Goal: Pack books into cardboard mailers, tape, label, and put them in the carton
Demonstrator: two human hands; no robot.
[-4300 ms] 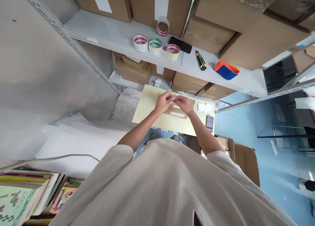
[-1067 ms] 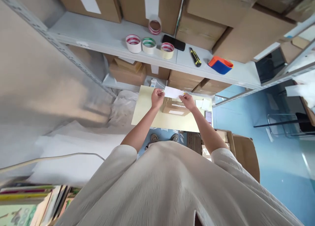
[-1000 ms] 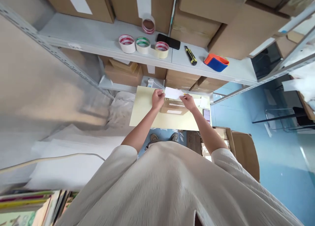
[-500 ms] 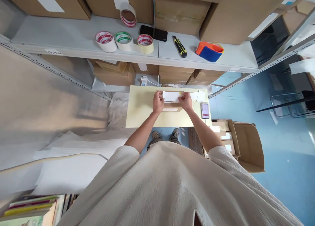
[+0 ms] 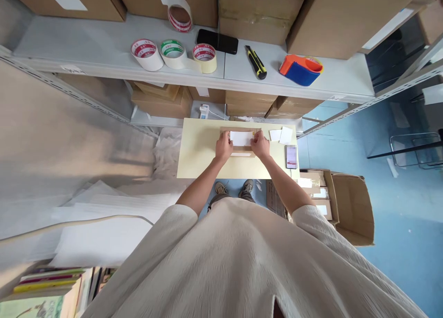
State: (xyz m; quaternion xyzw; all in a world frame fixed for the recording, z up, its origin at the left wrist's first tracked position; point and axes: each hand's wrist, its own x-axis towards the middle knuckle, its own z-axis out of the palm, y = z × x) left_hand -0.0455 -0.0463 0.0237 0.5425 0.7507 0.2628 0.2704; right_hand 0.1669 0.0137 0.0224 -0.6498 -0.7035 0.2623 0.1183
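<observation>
On the pale yellow tabletop (image 5: pixel 197 156) lies a small brown cardboard box (image 5: pixel 246 149). A white paper label (image 5: pixel 241 138) lies over the top of it. My left hand (image 5: pixel 224 146) pinches the label's left end, its fingers closed. At the right end my right hand (image 5: pixel 260 144) grips the label between thumb and fingers. Both hands rest close against the box. Just right of the box are white paper slips (image 5: pixel 281 135) and a phone (image 5: pixel 291 157) with its screen lit.
A grey shelf (image 5: pixel 114 45) ahead carries tape rolls (image 5: pixel 147 55), a box cutter (image 5: pixel 256 62), an orange and blue tape dispenser (image 5: pixel 300 70), a black phone (image 5: pixel 217 41) and large cartons (image 5: pixel 259 13). An open carton (image 5: pixel 353 207) stands at right; books (image 5: pixel 44 285) are stacked lower left.
The label has come down flatter onto the box, with both hands still at its ends. The camera view has shifted slightly.
</observation>
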